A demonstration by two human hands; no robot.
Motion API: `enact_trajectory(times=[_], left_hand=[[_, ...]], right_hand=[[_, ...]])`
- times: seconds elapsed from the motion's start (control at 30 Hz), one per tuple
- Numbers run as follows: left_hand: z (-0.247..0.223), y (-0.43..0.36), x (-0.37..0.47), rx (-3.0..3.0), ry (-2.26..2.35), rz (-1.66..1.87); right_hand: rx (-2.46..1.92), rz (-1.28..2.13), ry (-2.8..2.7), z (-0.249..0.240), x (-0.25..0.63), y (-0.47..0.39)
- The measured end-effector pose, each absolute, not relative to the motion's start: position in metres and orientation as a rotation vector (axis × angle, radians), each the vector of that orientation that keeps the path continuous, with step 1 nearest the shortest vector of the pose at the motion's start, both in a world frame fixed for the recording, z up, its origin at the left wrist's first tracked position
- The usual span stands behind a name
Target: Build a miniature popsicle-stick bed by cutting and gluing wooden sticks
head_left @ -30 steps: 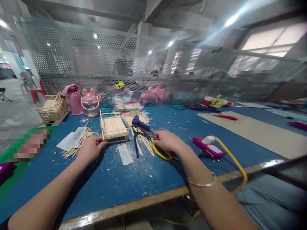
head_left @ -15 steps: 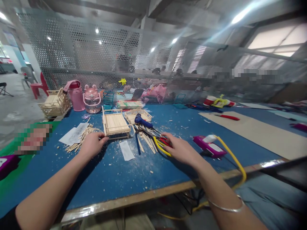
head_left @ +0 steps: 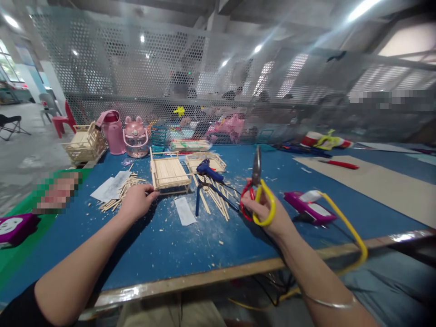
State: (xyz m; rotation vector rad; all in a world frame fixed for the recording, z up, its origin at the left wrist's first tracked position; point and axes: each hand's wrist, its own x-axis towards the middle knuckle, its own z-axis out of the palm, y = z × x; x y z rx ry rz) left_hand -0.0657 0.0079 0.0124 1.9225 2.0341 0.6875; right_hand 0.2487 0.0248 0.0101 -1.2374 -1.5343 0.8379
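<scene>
My left hand (head_left: 139,200) pinches the near left corner of a small frame of wooden sticks (head_left: 170,172) that rests on the blue table. In my right hand (head_left: 269,211) are scissors (head_left: 257,168) with one red and one yellow handle loop, lifted off the table with the blades pointing up. Left of the scissors lie blue-handled pliers (head_left: 197,200), a blue glue gun (head_left: 209,170) and loose sticks (head_left: 218,197). A second stick frame (head_left: 218,160) sits behind the glue gun.
A white paper slip (head_left: 185,211) lies near the front. More sticks (head_left: 119,193) are at the left. Pink bottles (head_left: 136,138) stand at the back left. On the right are a purple device (head_left: 311,210) with a yellow cable and a red-handled tool (head_left: 344,164).
My right hand has picked the scissors up from the table and raised them upright. My left hand stays at the stick frame's corner. The view has shifted slightly.
</scene>
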Motion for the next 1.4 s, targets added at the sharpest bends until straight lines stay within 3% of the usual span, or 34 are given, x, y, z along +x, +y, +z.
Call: enact_trajectory(times=[0.17,0.5,0.77,0.93,1.1,1.4], left_hand=[[0.009,0.010,-0.067,1.951,2.031,0.672],[0.010,0.009,-0.067,1.927,2.057,0.678],[0.010,0.009,-0.066,1.953,2.029,0.696],[0.009,0.010,-0.067,1.959,2.009,0.707],[0.008,0.010,-0.066,1.932,2.021,0.718],[0.009,0.011,-0.064,1.902,1.994,0.718]], right_hand=[[-1.172,0.581,-1.484,0.033,0.252,0.031],[-2.161,-0.002,-2.317,0.031,0.296,0.026],[-1.885,0.068,-2.427,0.018,0.270,0.034],[-1.855,0.092,-2.585,0.043,0.267,0.050],[-1.876,-0.065,-2.391,0.067,0.250,0.089],[-1.911,0.090,-2.501,0.039,0.202,0.161]])
